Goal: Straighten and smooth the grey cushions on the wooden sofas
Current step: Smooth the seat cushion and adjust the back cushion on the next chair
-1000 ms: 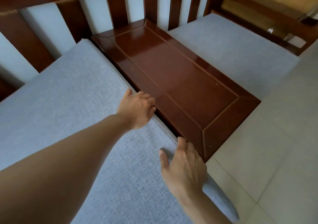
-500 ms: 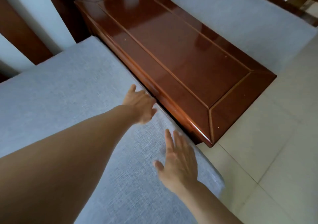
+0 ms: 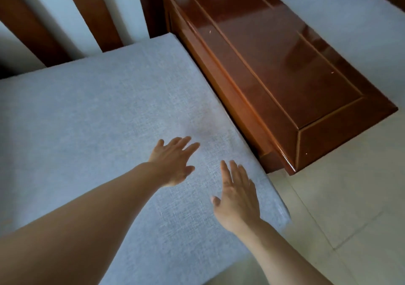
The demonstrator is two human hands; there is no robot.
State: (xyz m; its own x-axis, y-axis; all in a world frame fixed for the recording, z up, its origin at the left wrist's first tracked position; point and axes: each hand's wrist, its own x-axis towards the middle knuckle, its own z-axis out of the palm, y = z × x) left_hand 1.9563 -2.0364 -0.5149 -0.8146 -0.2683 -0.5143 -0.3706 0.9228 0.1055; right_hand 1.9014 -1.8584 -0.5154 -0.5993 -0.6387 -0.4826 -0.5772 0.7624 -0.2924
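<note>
A large grey cushion [image 3: 98, 113] fills the seat of the wooden sofa in front of me. My left hand [image 3: 174, 161] lies flat on its top with the fingers spread, pointing toward the cushion's right edge. My right hand [image 3: 237, 197] is also flat with straight fingers, resting on the cushion close to its front right corner. A second grey cushion [image 3: 341, 21] lies on the seat at the far right, beyond the wooden panel. Neither hand holds anything.
A glossy brown wooden panel [image 3: 285, 65] runs between the two seats, right beside the cushion's right edge. Wooden back slats [image 3: 96, 10] stand behind the cushion against a white wall. Pale floor tiles [image 3: 350, 197] lie at the lower right.
My left hand has left the gap at the cushion's right edge and opened flat on top. My right hand has slid back along the cushion. The view has tilted down and left.
</note>
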